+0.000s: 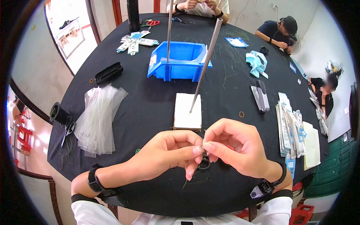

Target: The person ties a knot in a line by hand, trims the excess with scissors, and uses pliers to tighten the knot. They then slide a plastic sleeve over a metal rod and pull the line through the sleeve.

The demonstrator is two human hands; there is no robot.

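My left hand [165, 152] and my right hand [240, 150] meet fingertip to fingertip over the near part of the table. Each is closed in a pinch on a thin greenish line [184, 184], whose loose end hangs below my left fingers. Whether something smaller sits between the fingertips is too small to tell. Partly hidden behind the hands lies a dark-handled tool [204, 163], perhaps scissors. Just beyond my fingers stands a white block [183, 108] with a slanting metal rod [204, 67] rising from it.
A blue bin [180, 71] stands farther back. Clear plastic sleeves [99, 120], a line spool [58, 111] and small scissors [69, 129] lie left. To the right are a stapler [260, 96], stacked packets [287, 127] and a notepad [311, 144]. Other people sit around the table.
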